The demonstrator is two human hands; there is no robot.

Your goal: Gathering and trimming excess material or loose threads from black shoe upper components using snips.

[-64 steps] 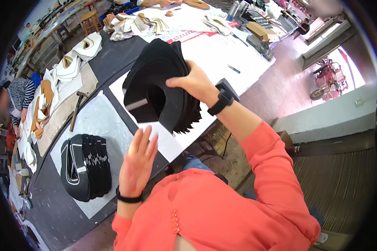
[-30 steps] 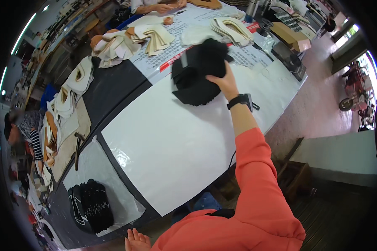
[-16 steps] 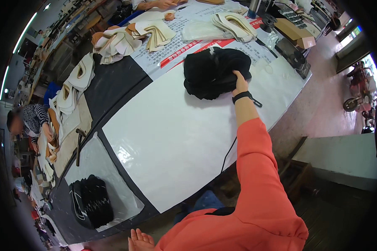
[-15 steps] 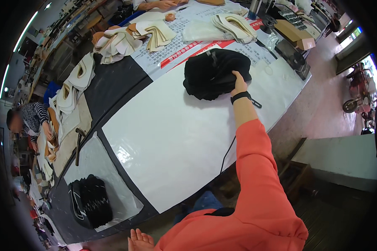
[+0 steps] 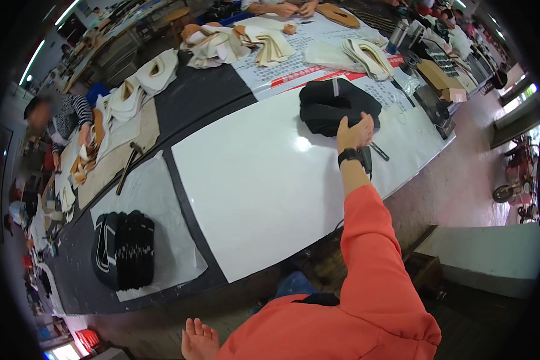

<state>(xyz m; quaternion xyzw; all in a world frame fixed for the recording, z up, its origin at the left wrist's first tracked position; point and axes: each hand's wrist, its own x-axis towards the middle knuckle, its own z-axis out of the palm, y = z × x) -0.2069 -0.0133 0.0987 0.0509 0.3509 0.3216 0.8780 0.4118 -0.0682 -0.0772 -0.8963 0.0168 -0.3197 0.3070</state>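
My right hand [image 5: 356, 132] reaches out to the near right edge of a pile of black fabric pieces [image 5: 330, 107] on the white sheet [image 5: 252, 180]. Its fingers are stretched out and lie against or just over the pile; whether they touch it is hard to tell. Beside my wrist lies a black hand-sized object [image 5: 366, 159], partly hidden, and a dark slim cutter-like tool [image 5: 379, 151]. My left hand [image 5: 199, 339] hangs low in front of me, off the table, palm up with fingers apart and nothing in it.
A stack of black shoe-upper-like pieces [image 5: 123, 249] stands at the left on a clear plastic sheet [image 5: 171, 240]. Near it lies a hammer [image 5: 127, 171]. Cream and tan cut pieces [image 5: 153, 73] line the far side. Two other people work at the far left and back.
My right hand has loosened from the black pile, its fingers now straighter. The pile looks turned and reshaped. The whole view has shifted, and my left hand stays low.
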